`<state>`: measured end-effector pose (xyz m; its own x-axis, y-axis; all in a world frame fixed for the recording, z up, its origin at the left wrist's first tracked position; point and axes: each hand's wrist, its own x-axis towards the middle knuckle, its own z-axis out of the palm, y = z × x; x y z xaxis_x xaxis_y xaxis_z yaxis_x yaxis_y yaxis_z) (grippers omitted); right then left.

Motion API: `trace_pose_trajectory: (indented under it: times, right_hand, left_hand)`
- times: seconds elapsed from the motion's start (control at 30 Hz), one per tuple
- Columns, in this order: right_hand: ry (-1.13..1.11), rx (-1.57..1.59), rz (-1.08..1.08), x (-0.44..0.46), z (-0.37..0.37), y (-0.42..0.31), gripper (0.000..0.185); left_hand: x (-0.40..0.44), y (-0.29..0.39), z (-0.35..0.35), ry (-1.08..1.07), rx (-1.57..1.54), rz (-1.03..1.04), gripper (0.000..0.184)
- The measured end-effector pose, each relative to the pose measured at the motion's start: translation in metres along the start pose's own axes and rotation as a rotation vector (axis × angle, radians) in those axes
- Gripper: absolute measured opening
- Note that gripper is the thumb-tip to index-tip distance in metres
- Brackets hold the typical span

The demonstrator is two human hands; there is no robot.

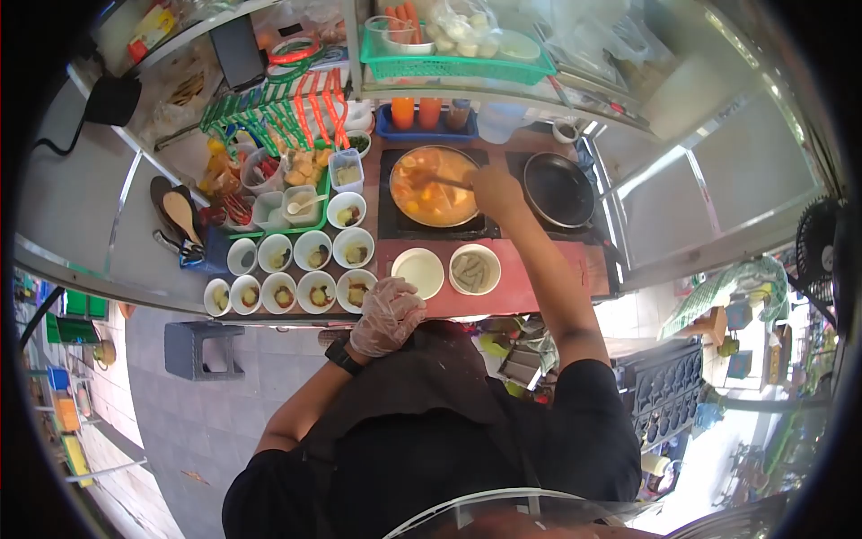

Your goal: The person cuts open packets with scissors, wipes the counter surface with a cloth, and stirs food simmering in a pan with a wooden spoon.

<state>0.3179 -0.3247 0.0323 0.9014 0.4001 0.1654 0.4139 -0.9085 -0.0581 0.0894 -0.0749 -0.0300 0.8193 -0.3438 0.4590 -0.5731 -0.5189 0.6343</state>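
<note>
A pan of orange soup [420,208] with chunks in it sits on the left burner. My right hand [498,192] reaches over its right rim, closed round the handle of a dark stirring utensil [442,182] whose far end dips into the soup. My left hand [390,316], in a clear plastic glove, rests at the counter's front edge with its fingers curled together; nothing shows in it. Just beyond that hand stands a white bowl [417,273] with a pale inside. To the right of it, another white bowl [474,269] holds greyish strips.
Rows of white cups [314,250] with seasonings fill the counter's left. A black frying pan [558,189] occupies the right burner. Behind the soup, a blue tray [426,133] carries sauce bottles. Overhead hangs a shelf with a green basket [458,66].
</note>
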Motion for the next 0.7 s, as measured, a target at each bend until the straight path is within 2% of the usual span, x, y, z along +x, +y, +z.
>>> trace_pose_trajectory:
  times: [0.03, 0.17, 0.2, 0.23, 0.3, 0.37, 0.47, 0.5, 0.57, 0.7]
  right_hand:
    - [-0.031, -0.055, -0.088, 0.002, -0.001, 0.0, 0.016]
    - [0.018, -0.139, -0.072, 0.025, -0.017, -0.004, 0.017]
    - [0.113, -0.055, -0.102, 0.037, -0.003, -0.005, 0.018]
    - [0.115, -0.05, -0.096, 0.042, 0.003, -0.008, 0.018]
    - [0.066, -0.099, -0.237, 0.054, 0.009, -0.012, 0.018]
    - [0.065, -0.121, -0.317, 0.067, 0.007, -0.003, 0.019]
    - [-0.179, -0.191, -0.031, 0.082, -0.039, -0.015, 0.023]
    - [-0.189, -0.19, -0.031, 0.089, -0.035, -0.014, 0.023]
    - [-0.005, -0.143, 0.052, 0.109, -0.025, -0.011, 0.022]
    - [-0.03, -0.17, -0.011, 0.141, 0.006, -0.02, 0.023]
  left_hand:
    - [0.001, -0.003, 0.0, 0.018, 0.009, -0.006, 0.015]
    - [-0.001, -0.001, 0.007, 0.022, 0.001, 0.003, 0.011]
    - [0.0, 0.001, 0.007, 0.025, -0.004, 0.027, 0.008]
    - [-0.002, 0.001, 0.009, 0.018, -0.001, 0.029, 0.008]
    - [-0.001, 0.0, 0.011, -0.019, -0.07, 0.129, 0.005]
    - [0.0, 0.003, 0.005, 0.023, -0.039, 0.129, 0.004]
    - [-0.008, 0.002, 0.005, 0.048, -0.003, 0.038, 0.004]
    - [-0.009, -0.002, 0.007, 0.03, 0.031, 0.085, 0.006]
    - [-0.011, -0.005, 0.008, 0.008, 0.067, 0.138, 0.009]
    - [-0.011, -0.005, 0.006, 0.006, 0.093, 0.188, 0.012]
